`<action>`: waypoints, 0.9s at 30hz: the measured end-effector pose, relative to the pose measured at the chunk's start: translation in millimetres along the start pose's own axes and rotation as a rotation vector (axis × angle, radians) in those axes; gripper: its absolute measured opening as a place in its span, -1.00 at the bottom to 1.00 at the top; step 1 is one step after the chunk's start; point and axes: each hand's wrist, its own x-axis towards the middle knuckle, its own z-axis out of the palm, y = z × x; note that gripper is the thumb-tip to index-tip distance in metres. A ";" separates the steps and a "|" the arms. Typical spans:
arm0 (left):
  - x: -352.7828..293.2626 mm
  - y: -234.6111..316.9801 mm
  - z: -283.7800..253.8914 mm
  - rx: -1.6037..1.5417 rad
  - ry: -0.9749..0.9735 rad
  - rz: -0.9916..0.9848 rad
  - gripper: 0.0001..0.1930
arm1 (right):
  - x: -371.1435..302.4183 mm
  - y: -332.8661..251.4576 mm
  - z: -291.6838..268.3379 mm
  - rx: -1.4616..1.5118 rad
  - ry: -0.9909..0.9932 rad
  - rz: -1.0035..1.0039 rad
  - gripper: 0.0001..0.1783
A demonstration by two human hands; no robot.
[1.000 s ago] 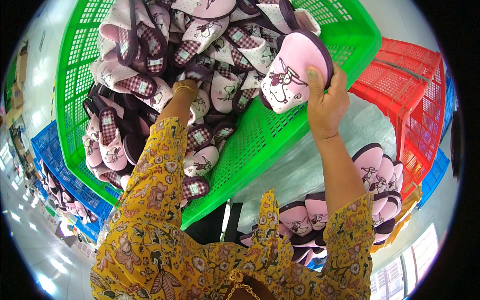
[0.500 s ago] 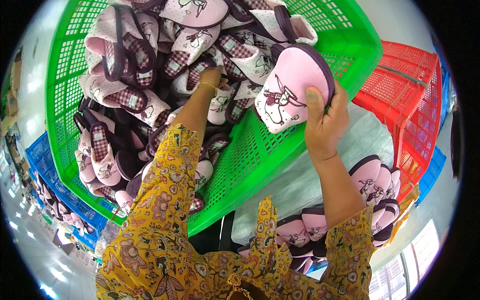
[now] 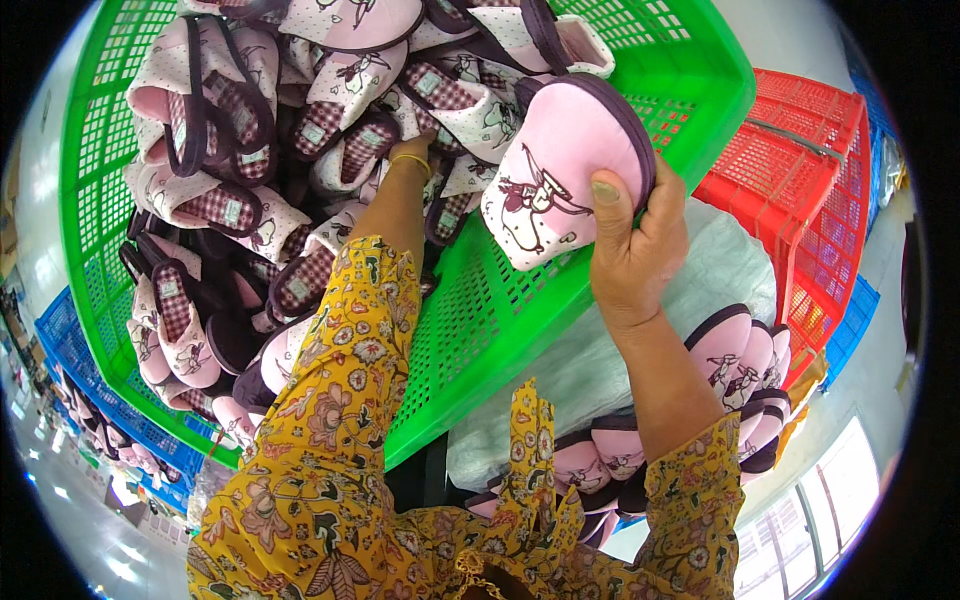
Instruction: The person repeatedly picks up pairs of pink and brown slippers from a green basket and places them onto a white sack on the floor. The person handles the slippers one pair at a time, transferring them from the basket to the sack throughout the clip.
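My right hand is closed on a pink slipper with dark trim and a cartoon drawing, thumb across its upper, over the right side of the green basket. A dark edge shows behind that slipper; whether a second one is gripped with it I cannot tell. Deep in the heap, my left hand, with a yellow band at the wrist, reaches between slippers. Its fingers are hidden there. Beside it lie a spotted slipper with a checked insole and a white-and-pink spotted slipper.
Several pink slippers lie in rows on a pale sheet at the lower right. Red crates stand right of the basket, with a blue crate by them. Another blue crate stands at the left.
My left hand has sunk deeper among the slippers, its fingers now covered. The held slipper stays in my right hand. The basket and heap appear shifted slightly left in view.
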 end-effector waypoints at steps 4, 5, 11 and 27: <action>-5.0 1.9 1.7 0.009 0.018 0.003 -0.77 | -0.2 -0.6 -2.4 -0.015 -0.007 0.022 -0.47; -8.8 -0.7 2.1 0.009 0.008 0.031 -0.75 | 0.2 0.0 -2.1 -0.032 -0.003 0.016 -0.47; 2.7 -40.2 -87.4 0.888 -0.063 0.776 -0.68 | 1.2 -6.2 3.1 0.011 -0.028 0.025 -0.50; -298.5 -14.7 -215.7 0.553 -0.036 1.240 -0.76 | -16.7 -26.7 -19.3 0.232 -0.218 0.243 -0.52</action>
